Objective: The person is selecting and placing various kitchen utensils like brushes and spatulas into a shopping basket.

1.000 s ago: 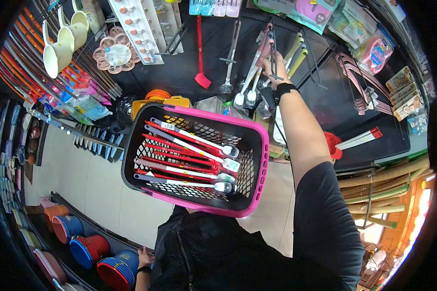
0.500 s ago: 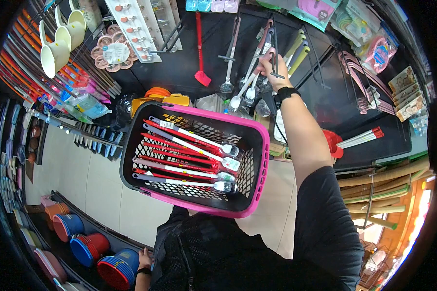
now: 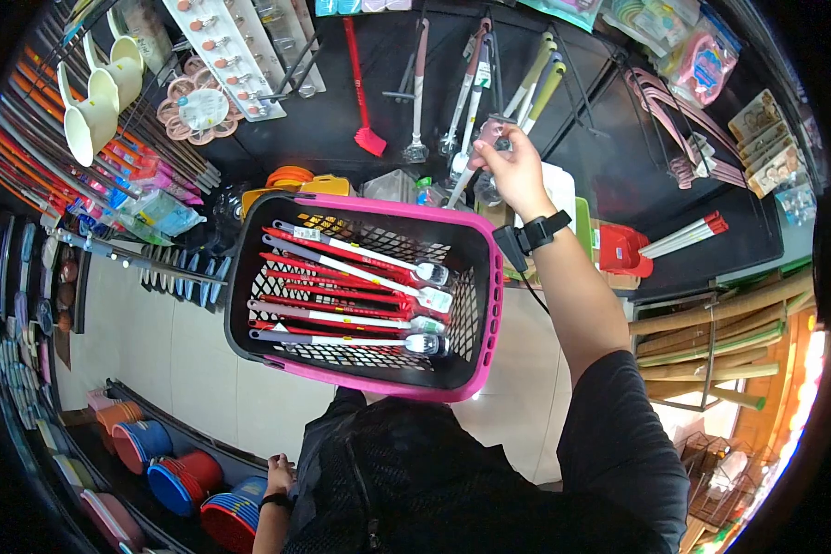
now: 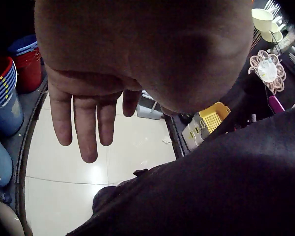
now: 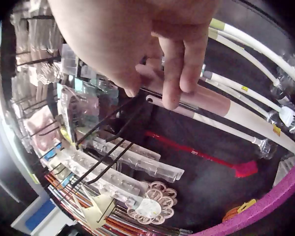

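Observation:
My right hand [image 3: 517, 174] pinches the mauve grip end of a long-handled brush [image 3: 464, 182], just in front of the display hooks. Its white shaft slants down toward the basket's far rim. In the right wrist view, thumb and fingers close on the mauve grip [image 5: 213, 102]. Below lies a black shopping basket [image 3: 491, 319] with a pink rim, holding several red brushes [image 3: 291, 275] and white-shafted brushes [image 3: 342, 340] with clear-wrapped heads. Down at my side hangs my left hand [image 3: 280, 473], its fingers [image 4: 86, 128] extended and nothing in them.
More white-shafted brushes [image 3: 471, 102] and a red brush [image 3: 360, 88] hang on the black panel. Pink hangers [image 3: 679, 120] hang on the right, cream ladles [image 3: 88, 115] on the left. Stacked buckets [image 3: 185, 480] line the lower-left shelf. A red container [image 3: 623, 249] stands beyond my right forearm.
My right hand has drawn the mauve-gripped brush off the hook, down and toward me. The view has shifted slightly; the left hand still hangs at my side.

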`<state>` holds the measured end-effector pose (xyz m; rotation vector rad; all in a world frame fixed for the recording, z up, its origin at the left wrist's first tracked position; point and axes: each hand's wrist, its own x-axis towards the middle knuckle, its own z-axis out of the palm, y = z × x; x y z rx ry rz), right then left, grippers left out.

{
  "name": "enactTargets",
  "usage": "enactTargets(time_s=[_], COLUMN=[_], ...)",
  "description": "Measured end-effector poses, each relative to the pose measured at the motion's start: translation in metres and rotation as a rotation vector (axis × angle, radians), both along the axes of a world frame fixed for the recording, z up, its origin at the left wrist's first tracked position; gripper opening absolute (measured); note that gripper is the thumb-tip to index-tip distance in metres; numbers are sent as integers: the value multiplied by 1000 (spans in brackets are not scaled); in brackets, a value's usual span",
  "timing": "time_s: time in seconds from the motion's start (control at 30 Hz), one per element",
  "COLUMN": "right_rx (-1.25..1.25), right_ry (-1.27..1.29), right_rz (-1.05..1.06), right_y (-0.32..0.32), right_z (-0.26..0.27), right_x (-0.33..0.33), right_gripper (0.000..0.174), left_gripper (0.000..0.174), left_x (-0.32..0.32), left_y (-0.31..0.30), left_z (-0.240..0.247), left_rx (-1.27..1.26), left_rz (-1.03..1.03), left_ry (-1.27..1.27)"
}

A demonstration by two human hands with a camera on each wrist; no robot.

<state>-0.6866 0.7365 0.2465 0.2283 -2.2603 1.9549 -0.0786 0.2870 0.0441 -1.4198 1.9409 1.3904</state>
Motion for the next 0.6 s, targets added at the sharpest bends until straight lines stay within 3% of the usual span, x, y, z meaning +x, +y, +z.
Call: enactTargets(time_s=[0.13,0.2,0.27,0.33,0.5,0.6], right_rx=[10,101,148,492,473,587], right_ry=[67,194,164,345,319,315], right_rz=[65,85,99,61,59,1], right_y=[8,14,23,31,46,57], right_z=[1,4,15,25,58,72], right_x=[20,29,44,61,106,130], right_gripper=[30,30,29,27,28,28], left_gripper=[39,40,41,42,47,48], left_x=[-10,-14,-20,-20,-38,-45], left_y=[-3,-3,-6,-12,-22,-41], left_z=[2,6,9,3,9,-3], left_rx=[58,16,43,69,81,79], left_rz=[76,-38,-45,17,-2,-86], left_ry=[-116,-64,-112,-100,-163,-157])
